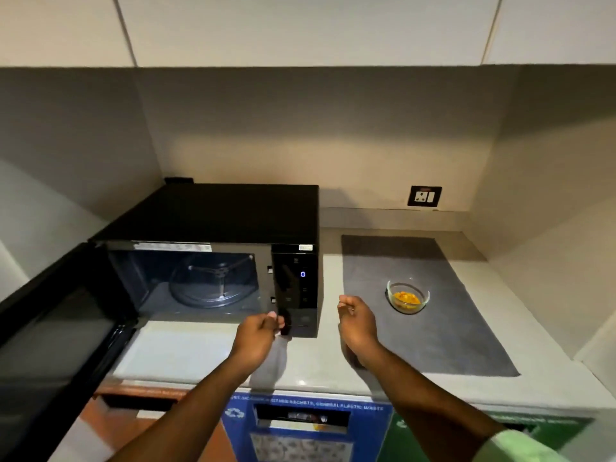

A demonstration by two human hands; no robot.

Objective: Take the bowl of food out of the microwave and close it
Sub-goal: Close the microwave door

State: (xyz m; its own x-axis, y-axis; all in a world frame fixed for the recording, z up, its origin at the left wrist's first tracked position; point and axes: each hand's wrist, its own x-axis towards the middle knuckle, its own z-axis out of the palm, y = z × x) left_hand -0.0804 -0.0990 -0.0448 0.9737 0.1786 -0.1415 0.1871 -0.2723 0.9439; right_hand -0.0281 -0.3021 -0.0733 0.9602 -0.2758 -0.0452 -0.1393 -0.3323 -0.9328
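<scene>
A black microwave (233, 215) stands on the counter at the left. Its door (56, 341) is swung wide open to the left, and the cavity holds only the glass turntable (213, 285). A small glass bowl of yellow food (407, 296) rests on a grey mat (433, 331) to the right of the microwave. My left hand (258, 335) hovers in front of the microwave's lower right corner, fingers loosely curled, holding nothing. Just left of the bowl and apart from it, my right hand (356, 320) is empty with its fingers loosely apart.
The pale counter (186, 355) runs between side walls. A wall socket (424, 196) sits behind the mat. Upper cabinets (300, 28) hang overhead. Below the counter edge are a blue recycling bin (300, 428) and a green bin (450, 428).
</scene>
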